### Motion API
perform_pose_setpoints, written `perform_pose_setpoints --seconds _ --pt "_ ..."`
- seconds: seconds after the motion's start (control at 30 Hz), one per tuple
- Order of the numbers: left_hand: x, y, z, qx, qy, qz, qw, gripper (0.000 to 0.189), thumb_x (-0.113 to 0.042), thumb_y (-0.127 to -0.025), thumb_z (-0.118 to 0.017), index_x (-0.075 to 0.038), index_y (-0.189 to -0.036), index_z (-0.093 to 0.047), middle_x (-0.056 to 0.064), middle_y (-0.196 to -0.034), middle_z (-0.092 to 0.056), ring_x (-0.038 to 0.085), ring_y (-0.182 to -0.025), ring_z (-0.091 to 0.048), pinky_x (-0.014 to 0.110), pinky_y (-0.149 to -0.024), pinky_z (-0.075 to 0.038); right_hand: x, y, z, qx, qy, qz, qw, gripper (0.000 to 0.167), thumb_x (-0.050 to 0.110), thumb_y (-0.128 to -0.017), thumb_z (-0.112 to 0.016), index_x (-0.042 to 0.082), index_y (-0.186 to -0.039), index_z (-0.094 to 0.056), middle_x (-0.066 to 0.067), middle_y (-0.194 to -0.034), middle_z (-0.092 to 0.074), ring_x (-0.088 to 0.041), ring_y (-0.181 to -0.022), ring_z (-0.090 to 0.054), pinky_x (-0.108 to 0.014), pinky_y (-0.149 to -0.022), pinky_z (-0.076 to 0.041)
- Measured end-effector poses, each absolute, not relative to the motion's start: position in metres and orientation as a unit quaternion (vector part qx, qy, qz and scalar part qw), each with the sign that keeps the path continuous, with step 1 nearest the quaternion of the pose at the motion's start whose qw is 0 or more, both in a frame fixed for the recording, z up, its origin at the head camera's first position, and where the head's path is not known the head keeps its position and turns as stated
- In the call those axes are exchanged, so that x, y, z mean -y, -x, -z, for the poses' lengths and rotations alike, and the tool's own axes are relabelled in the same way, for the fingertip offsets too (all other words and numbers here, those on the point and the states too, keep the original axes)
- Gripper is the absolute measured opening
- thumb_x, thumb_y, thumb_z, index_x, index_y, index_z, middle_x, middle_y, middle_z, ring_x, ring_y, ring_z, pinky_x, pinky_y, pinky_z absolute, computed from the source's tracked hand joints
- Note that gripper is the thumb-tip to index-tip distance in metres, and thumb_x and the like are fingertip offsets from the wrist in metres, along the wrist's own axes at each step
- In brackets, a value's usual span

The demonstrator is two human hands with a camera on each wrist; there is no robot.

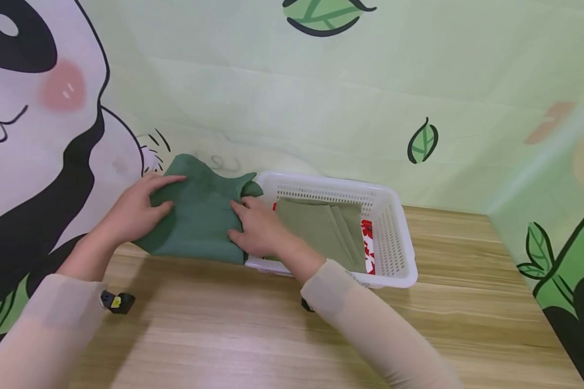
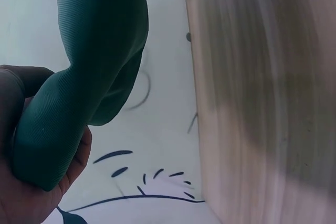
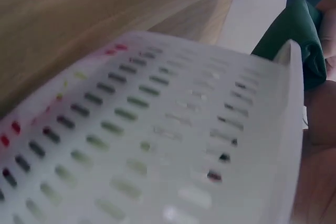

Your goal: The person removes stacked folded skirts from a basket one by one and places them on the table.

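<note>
A folded dark green cloth (image 1: 197, 216) is held up above the table, to the left of the basket. My left hand (image 1: 133, 210) grips its left side, and in the left wrist view the cloth (image 2: 94, 72) runs between thumb and fingers. At the opposite side my right hand (image 1: 260, 227) holds the cloth beside the basket's left rim, where a corner of the fabric curls over. The white perforated basket (image 1: 409, 259) contains a folded olive-green cloth (image 1: 311, 227), with a red-and-white patterned cloth (image 1: 368, 246) partly hidden beneath it.
Beneath everything lies a wood-grain table (image 1: 204, 319). A pale green printed backdrop (image 1: 321, 108) stands along its back edge, with a panda drawing (image 1: 24, 108) at the left. My left sleeve carries a small black device (image 1: 118, 302).
</note>
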State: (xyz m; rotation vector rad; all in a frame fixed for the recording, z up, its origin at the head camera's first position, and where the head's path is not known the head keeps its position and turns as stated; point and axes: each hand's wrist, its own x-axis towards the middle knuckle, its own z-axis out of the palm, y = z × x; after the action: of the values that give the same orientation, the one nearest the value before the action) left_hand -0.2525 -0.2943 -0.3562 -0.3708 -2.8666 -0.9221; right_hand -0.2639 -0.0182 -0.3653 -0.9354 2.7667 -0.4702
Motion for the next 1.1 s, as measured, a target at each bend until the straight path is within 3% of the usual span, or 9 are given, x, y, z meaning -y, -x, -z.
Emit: perform_pose_setpoints --seconds 0.23,0.5,0.87,1.1 --pt "0.309 0.249 0.375 0.942 0.116 0.310 0.054 0.055 -0.002 -0.098 -0.062 -0.016 -0.151 -0.054 0.024 -0.151 -0.047 0.047 -0.143 -0.040 0.069 -0.108 -0.037 0.035 0.259 0.383 -0.940 0.303 0.123 0.095 0.075 0.044 -0.104 -0.056 0.010 -0.165 -0.027 -0.010 -0.170 -0.028 -0.024 -0.159 -0.025 -0.048 -0.128 -0.027" --pt "0.317 0.249 0.400 0.941 0.101 0.319 0.044 0.057 -0.002 -0.098 -0.063 -0.014 -0.152 -0.052 0.027 -0.146 -0.048 0.052 -0.139 -0.043 0.069 -0.104 -0.039 0.044 0.251 0.396 -0.951 0.274 0.080 0.116 0.079 0.050 -0.099 -0.060 0.016 -0.165 -0.029 -0.003 -0.169 -0.029 -0.022 -0.163 -0.003 -0.055 -0.130 -0.017" --pt "0.318 0.256 0.406 0.944 0.116 0.305 0.045 0.059 -0.002 -0.098 -0.064 -0.010 -0.154 -0.049 0.028 -0.140 -0.051 0.050 -0.135 -0.044 0.067 -0.104 -0.038 0.046 0.253 0.392 -0.958 0.261 0.048 0.104 0.078 0.049 -0.100 -0.057 0.019 -0.165 -0.027 0.000 -0.172 -0.024 -0.019 -0.163 -0.003 -0.056 -0.130 -0.017" --pt "0.321 0.256 0.415 0.952 0.118 0.283 0.012 0.067 -0.004 -0.097 -0.066 -0.009 -0.159 -0.040 0.034 -0.154 -0.039 0.057 -0.142 -0.035 0.074 -0.109 -0.033 0.049 0.253 0.393 -0.957 0.262 0.009 0.122 0.080 0.051 -0.101 -0.054 0.020 -0.167 -0.022 0.003 -0.174 -0.018 -0.018 -0.163 -0.001 -0.056 -0.130 -0.016"
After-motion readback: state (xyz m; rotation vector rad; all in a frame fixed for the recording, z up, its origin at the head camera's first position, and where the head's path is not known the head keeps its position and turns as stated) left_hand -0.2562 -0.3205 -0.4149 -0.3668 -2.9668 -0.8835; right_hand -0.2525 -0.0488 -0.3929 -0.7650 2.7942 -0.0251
